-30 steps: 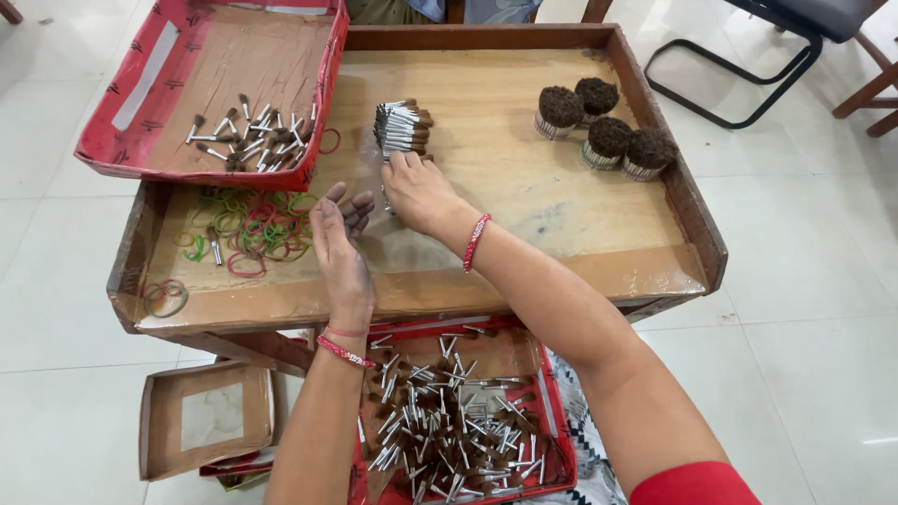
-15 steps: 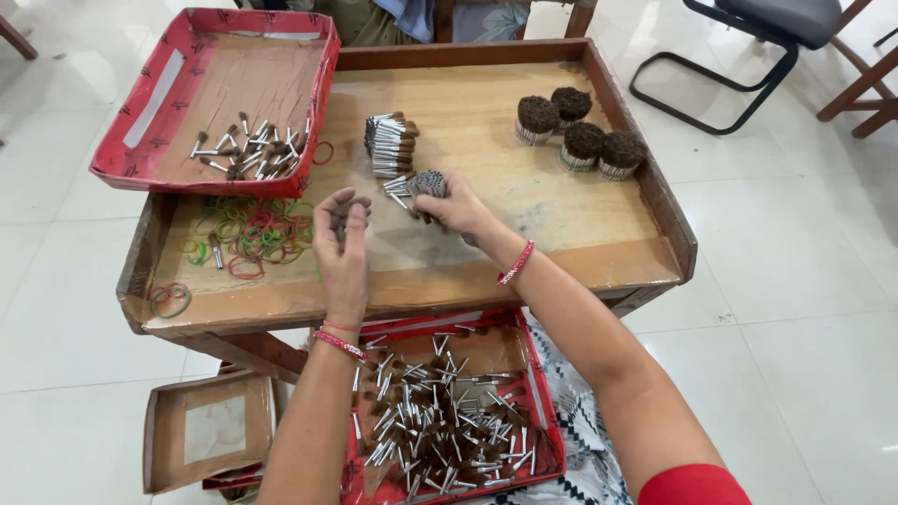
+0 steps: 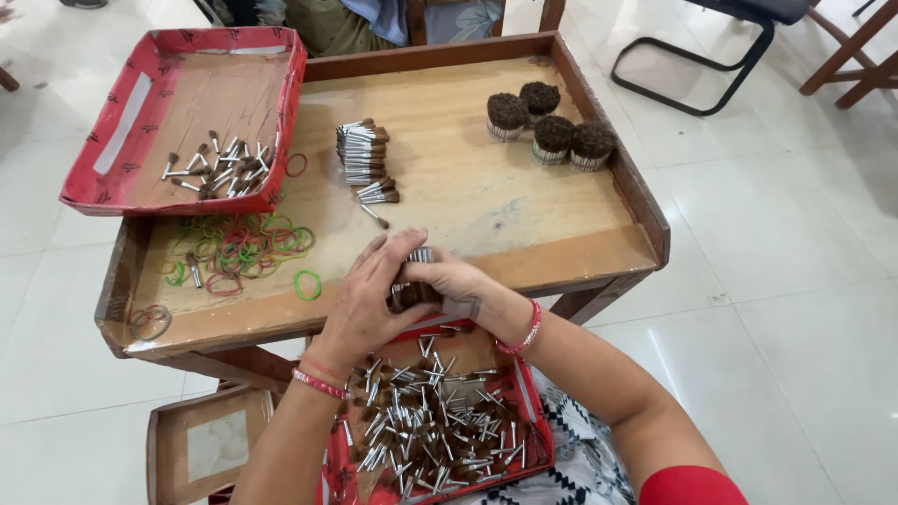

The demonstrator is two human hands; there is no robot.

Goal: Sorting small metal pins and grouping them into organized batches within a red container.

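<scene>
My left hand (image 3: 369, 295) and right hand (image 3: 449, 281) close together around a bunch of small brushes (image 3: 414, 278), its long axis running away from me, metal stems outward, over the tabletop (image 3: 486, 201) edge, red tray (image 3: 524, 425) beneath.

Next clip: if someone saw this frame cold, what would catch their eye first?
Both hands, left hand and right hand, close together around a bunch of small brushes at the wooden tray table's near edge. Below them a red tray holds a heap of loose brushes. Four bundled brush rounds stand at the far right, coloured rubber bands lie at left.
</scene>
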